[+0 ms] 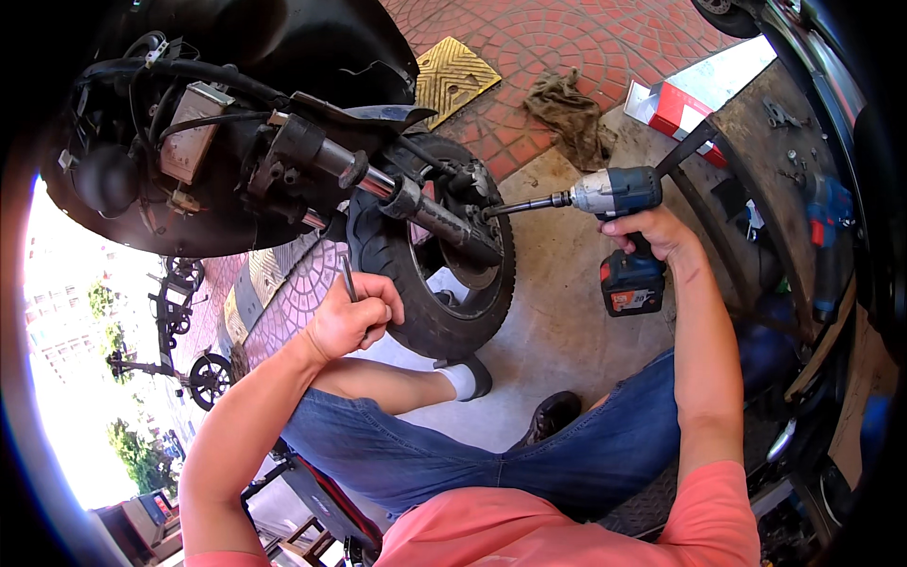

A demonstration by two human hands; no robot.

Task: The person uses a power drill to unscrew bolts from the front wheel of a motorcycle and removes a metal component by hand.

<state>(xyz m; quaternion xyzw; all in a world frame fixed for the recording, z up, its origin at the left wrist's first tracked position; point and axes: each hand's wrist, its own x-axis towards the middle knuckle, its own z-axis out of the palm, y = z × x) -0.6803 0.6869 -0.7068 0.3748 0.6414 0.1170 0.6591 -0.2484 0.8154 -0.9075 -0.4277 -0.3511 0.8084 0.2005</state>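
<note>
the person sits with the knees apart, close before a black wheel (pixel 383 250), which is mounted on the fork (pixel 444 223) of a dark vehicle (pixel 283 42). the right grip (pixel 654 232) is clenched around the handle of a cordless power wrench (pixel 631 193), which is held just to the right of the wheel. the long shaft (pixel 534 204) of this wrench points to the middle part of the wheel, and its tip arrives beside the lower fork; whether it sits on a fastener, one cannot tell. the left grip (pixel 359 310) is at the left side of the wheel, with the fingers closed on a thin metal rod (pixel 349 280), which stands up out of the fist. whether this grip touches the wheel is not clear. beyond the wheel lies a yellow ramp (pixel 455 79). to the upper right of the wheel there is a brown rag (pixel 573 118), and farther away, a red and white box (pixel 673 111). a blue and red power tool (pixel 828 215) is well apart from the wheel, to its right.
</note>
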